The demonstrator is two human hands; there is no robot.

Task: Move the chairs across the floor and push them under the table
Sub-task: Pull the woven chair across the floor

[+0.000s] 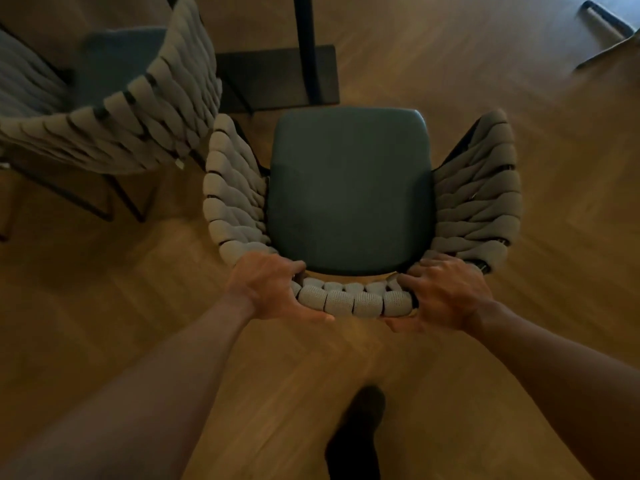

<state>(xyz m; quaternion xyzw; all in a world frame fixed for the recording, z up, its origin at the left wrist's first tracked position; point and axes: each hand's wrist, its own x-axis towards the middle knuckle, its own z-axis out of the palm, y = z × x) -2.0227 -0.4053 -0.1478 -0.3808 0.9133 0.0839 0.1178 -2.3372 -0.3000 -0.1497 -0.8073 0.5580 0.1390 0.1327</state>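
Legs of the chair [349, 192] hide beneath its seat while left hand [266, 289] and right hand [446, 292] each clasp its woven back, facing a table post [306, 46] cut off above, a second chair [156, 109] cropped at left.

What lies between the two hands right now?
In the head view, only the woven grey chair back spans the gap between the left hand and the right hand; both grip it.
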